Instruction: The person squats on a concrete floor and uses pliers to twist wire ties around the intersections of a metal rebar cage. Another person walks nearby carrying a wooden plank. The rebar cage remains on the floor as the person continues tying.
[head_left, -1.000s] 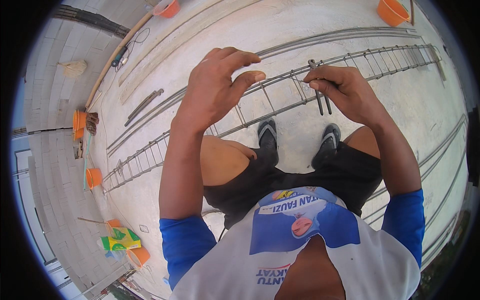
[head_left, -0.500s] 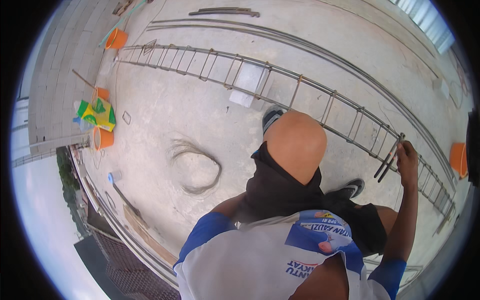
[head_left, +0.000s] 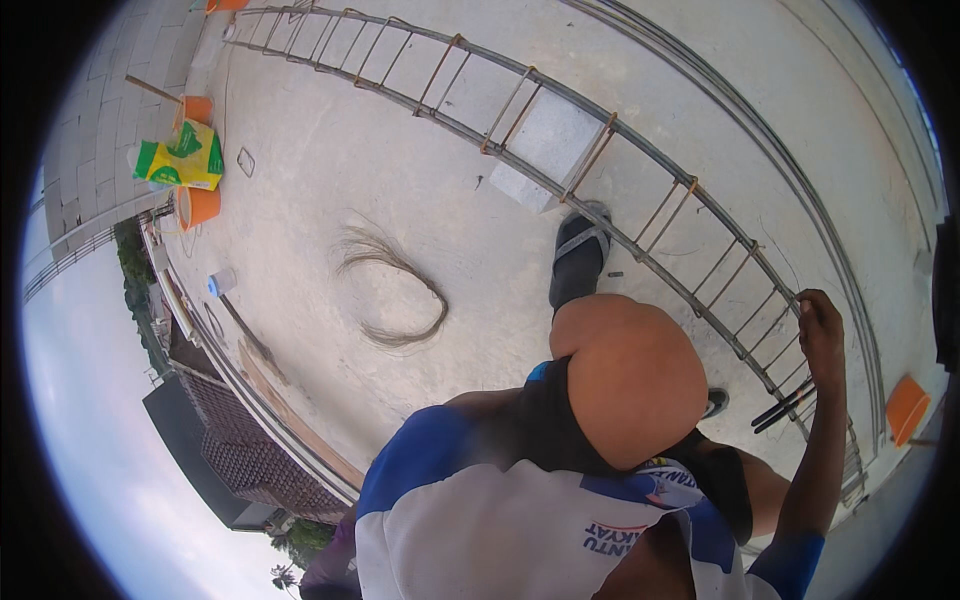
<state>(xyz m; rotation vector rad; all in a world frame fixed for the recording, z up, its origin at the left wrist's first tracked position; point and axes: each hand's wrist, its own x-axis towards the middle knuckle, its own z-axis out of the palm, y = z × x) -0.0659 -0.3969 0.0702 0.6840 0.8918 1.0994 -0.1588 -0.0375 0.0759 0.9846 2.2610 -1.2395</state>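
Note:
My right hand (head_left: 822, 335) is at the long rebar cage (head_left: 650, 262), its curled fingers on the outer bar near the right end. A pair of pincers (head_left: 783, 406) shows as two dark handles beside my right wrist; its head is hidden behind the forearm. My left hand is out of sight, with only the upper arm showing beside my raised knee. Rusty square stirrups (head_left: 592, 158) join the cage's long bars. Under the cage stands a pale block (head_left: 545, 145), close to my sandalled foot (head_left: 582, 245).
A loose coil of thin wire (head_left: 440, 305) lies on the concrete floor. Long loose bars (head_left: 800, 165) run beyond the cage. An orange bucket (head_left: 905, 410) stands at right; more orange buckets (head_left: 198, 207) and a green-yellow sack (head_left: 185, 155) are at left, near the roof edge.
I have sunk lower and closer to the cage. My right hand has gone from holding the pincers up to touching the outer bar; the pincers' handles now sit lower, by my wrist.

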